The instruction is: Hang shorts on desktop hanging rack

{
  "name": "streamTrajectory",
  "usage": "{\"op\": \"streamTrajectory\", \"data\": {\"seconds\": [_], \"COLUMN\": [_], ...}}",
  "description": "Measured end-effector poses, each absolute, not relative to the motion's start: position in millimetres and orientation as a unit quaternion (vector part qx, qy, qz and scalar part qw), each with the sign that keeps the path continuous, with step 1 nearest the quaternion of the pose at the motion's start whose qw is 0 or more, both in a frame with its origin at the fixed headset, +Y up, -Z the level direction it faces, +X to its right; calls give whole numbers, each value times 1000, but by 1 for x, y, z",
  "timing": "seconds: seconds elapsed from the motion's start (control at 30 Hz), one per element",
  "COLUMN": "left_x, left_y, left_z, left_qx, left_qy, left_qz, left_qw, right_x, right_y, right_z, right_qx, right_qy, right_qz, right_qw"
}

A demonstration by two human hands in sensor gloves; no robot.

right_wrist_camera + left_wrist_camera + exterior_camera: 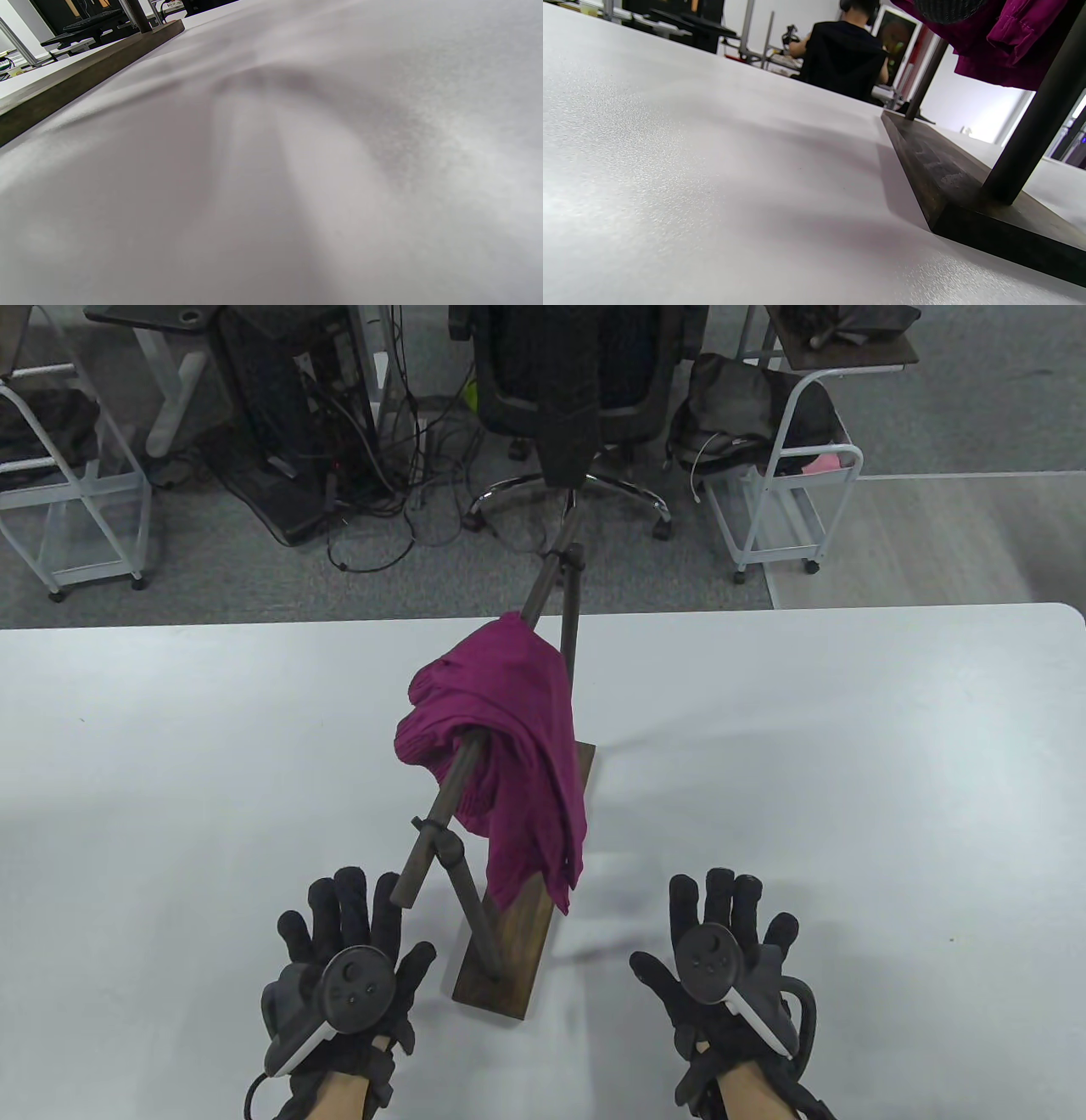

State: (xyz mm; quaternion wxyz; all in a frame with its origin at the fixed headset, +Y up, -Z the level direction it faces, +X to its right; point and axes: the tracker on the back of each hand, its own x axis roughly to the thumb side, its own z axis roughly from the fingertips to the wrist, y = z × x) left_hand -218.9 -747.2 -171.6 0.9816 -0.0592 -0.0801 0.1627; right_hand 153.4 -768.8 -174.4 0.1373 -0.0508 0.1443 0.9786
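Magenta shorts [509, 763] draped over the dark crossbar [475, 746] of the desktop hanging rack [501, 959], bunched near the bar's middle, cloth hanging down the right side toward the wooden base. Bar's long axis running from about 7 o'clock, near the left hand, up to 1 o'clock toward the far table edge.

Left hand [348, 959] flat on the white table [170, 772], palm down, fingers spread and holding nothing; bar's near end just above its fingertips. Right hand [721, 959] likewise flat and splayed, empty, well apart from the rack.

From the left hand, shorts at roughly 1 o'clock; from the right hand, at roughly 11 o'clock, with the hanging hem as the closest cloth. Left hand nearer to the bar, right hand nearer to the dangling hem.

Judging by the drape, hanging looks done or nearly so; any tidying probably best begun from the right, tugging the hem to even the bunched cloth.
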Motion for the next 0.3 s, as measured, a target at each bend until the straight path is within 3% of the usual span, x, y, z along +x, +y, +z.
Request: {"op": "streamTrajectory", "data": {"seconds": [0.3], "left_x": [-219], "left_y": [-747], "left_z": [-171], "left_qx": [-61], "left_qy": [-80], "left_qz": [165], "left_qw": [981], "right_x": [153], "right_y": [-769], "right_z": [-174], "right_qx": [-52], "right_qy": [146], "right_qz": [979], "right_qw": [136]}}
